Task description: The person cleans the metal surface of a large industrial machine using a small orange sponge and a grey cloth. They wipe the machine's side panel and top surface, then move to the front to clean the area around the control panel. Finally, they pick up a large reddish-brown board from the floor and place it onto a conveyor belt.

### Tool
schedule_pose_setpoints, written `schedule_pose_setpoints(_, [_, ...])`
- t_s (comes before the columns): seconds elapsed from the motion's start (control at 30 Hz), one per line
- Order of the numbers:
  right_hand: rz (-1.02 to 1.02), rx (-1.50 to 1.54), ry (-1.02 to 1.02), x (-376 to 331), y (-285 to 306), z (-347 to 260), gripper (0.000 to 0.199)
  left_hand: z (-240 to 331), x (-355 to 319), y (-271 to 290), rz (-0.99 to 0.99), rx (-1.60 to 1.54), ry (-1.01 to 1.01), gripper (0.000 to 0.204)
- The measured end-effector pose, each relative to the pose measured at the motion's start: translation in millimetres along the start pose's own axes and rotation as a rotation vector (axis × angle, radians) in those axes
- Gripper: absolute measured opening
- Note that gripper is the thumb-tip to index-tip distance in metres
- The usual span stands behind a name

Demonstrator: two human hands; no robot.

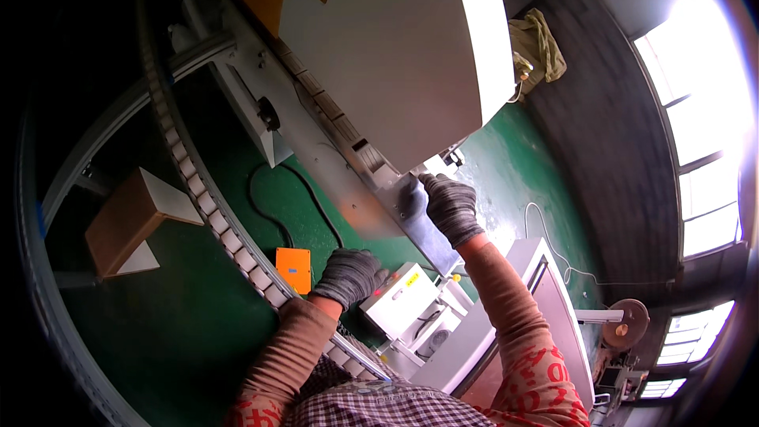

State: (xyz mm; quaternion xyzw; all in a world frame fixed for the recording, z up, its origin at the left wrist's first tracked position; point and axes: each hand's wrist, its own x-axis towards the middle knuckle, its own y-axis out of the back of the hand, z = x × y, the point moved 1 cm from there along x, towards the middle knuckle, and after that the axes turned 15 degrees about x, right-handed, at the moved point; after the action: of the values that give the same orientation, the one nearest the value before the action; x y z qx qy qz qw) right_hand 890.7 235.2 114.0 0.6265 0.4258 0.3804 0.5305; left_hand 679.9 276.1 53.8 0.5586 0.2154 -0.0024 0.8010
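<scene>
My right hand (452, 207), in a dark grey knit glove, is at the end of a metal track on a large pale machine (379, 47). Its fingers are bent in by a shiny metal plate (431, 241); what they grip, if anything, is hidden. Several small brownish blocks (328, 107) sit in a row along the track under the machine's side. Lower and to the left, my left hand (348, 278), gloved alike, hovers with curled fingers beside a white box-shaped device (401, 300). Its palm is turned away and its fingertips are slightly blurred.
A curved conveyor (209, 205) carrying pale blocks runs down the left, passing beneath my left forearm. An orange box (293, 270) and a black cable (316, 202) are near the green floor. A brown-and-white carton (126, 221) stands beyond the conveyor. A pale cabinet (545, 292) is at right.
</scene>
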Motion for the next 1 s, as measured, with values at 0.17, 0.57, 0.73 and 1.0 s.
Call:
schedule_pose_setpoints(0.17, [0.173,0.019,0.079,-10.4,2.7,-24.7,0.030,0.2,4.9,-17.8,0.075,-0.025,-0.007,0.040])
schedule_pose_setpoints(0.57, [0.245,-0.006,-0.076,-6.8,-4.7,-1.2,0.024,-4.6,10.6,-39.4,-0.363,-0.027,0.093,0.045])
schedule_pose_setpoints(0.73, [0.123,0.166,0.259,-82.5,7.3,-87.0,0.015,-15.7,13.3,-63.2,-0.423,0.015,0.150,0.042])
schedule_pose_setpoints(1.0, [0.114,1.602,-0.462,-153.1,36.1,-32.2,0.021,-11.5,4.2,-23.0,0.456,-0.059,0.151,0.037])
